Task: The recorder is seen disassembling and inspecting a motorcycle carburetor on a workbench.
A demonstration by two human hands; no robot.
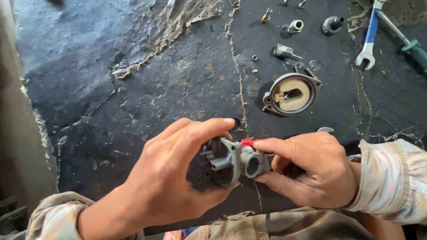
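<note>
Both my hands hold a small grey metal carburetor body (231, 161) just above the near edge of a black worn work mat (130, 97). My left hand (171, 175) wraps around its left side with the thumb over the top. Gripping its right side is my right hand (310, 170), fingers pinched near a red part (248, 142) on top. A round opening of the body faces me.
Farther on the mat lie a round metal bowl-shaped cover (291, 94), several small brass and steel fittings (295, 26), a blue-handled spanner (372, 29) and a green-handled screwdriver (420, 56). A dark wall or bin stands at the left.
</note>
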